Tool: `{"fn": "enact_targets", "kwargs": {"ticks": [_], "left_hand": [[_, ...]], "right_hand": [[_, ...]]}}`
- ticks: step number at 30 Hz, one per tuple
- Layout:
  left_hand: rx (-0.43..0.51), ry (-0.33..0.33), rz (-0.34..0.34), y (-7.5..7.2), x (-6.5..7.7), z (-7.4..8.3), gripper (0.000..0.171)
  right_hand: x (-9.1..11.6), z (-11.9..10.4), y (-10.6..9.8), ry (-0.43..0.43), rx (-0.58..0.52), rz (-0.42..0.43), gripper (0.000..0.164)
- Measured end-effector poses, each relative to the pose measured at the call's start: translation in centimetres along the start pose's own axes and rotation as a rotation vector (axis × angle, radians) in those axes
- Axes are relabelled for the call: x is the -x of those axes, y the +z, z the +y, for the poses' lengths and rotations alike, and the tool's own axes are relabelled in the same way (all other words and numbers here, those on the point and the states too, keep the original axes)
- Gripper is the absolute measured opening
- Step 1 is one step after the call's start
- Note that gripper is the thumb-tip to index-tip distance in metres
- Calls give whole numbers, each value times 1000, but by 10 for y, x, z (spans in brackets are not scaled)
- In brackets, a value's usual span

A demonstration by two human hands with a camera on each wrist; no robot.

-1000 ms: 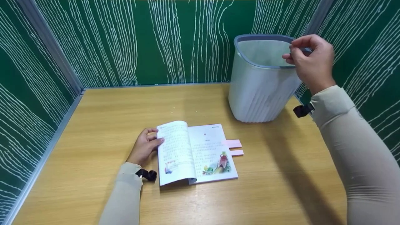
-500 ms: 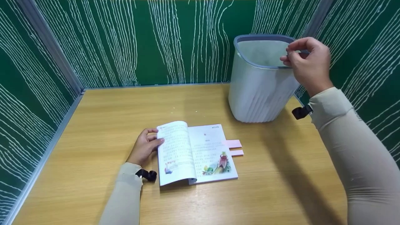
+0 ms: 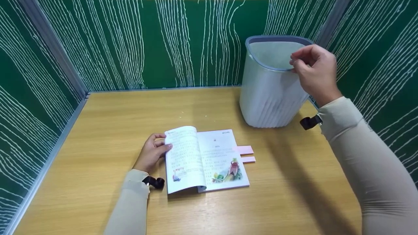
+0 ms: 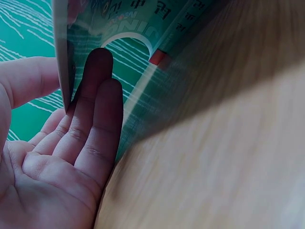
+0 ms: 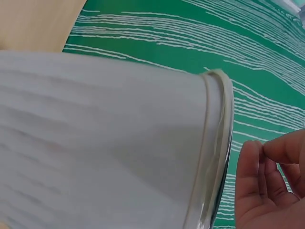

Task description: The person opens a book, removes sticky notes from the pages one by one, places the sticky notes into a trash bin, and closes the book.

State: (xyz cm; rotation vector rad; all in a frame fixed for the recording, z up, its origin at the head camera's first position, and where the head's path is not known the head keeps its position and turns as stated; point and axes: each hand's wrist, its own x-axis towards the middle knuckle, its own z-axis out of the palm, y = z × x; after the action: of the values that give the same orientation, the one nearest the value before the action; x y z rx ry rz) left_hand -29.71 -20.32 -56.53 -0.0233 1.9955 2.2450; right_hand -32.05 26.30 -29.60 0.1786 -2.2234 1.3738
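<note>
An open book (image 3: 183, 160) with printed text and coloured drawings lies on the table, its left pages lifted. My left hand (image 3: 149, 153) holds the book's left edge, thumb on the page side. In the left wrist view, the other fingers (image 4: 97, 109) lie behind the glossy green cover (image 4: 138, 21). Two pink sticky tabs (image 3: 245, 149) stick out from the right pages. My right hand (image 3: 318, 70) is raised at the rim of a white waste bin (image 3: 274, 98). Its thumb and index fingertips (image 5: 250, 152) meet, and nothing shows between them.
The tall bin with a grey-blue rim (image 3: 277, 68) stands at the back right of the wooden table (image 3: 130, 111). A few tiny white specks (image 3: 182, 112) lie behind the book. Green panels (image 3: 111, 42) with white streaks enclose the back and sides.
My right hand has moved left and slightly lower along the bin's rim, fingertips still together. The left hand and the book have stayed in place.
</note>
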Motion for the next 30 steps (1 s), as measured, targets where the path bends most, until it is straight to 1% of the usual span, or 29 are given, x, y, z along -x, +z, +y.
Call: {"fn": "enact_targets", "kwargs": {"ticks": [7, 11, 19, 24, 30], "left_hand": [[14, 7, 2, 2, -2, 2, 49], [12, 11, 0, 2, -2, 2, 48], [11, 13, 5, 1, -1, 0, 47], [12, 11, -1, 0, -1, -1, 47], [19, 9, -6, -1, -1, -2, 47]], "right_hand": [[9, 4, 3, 5, 3, -27, 20], [16, 9, 7, -7, 18, -45, 19], [20, 29, 16, -32, 63, -78, 20], [26, 40, 22, -51, 68, -85, 21], [33, 49, 27, -55, 65, -101, 21]]}}
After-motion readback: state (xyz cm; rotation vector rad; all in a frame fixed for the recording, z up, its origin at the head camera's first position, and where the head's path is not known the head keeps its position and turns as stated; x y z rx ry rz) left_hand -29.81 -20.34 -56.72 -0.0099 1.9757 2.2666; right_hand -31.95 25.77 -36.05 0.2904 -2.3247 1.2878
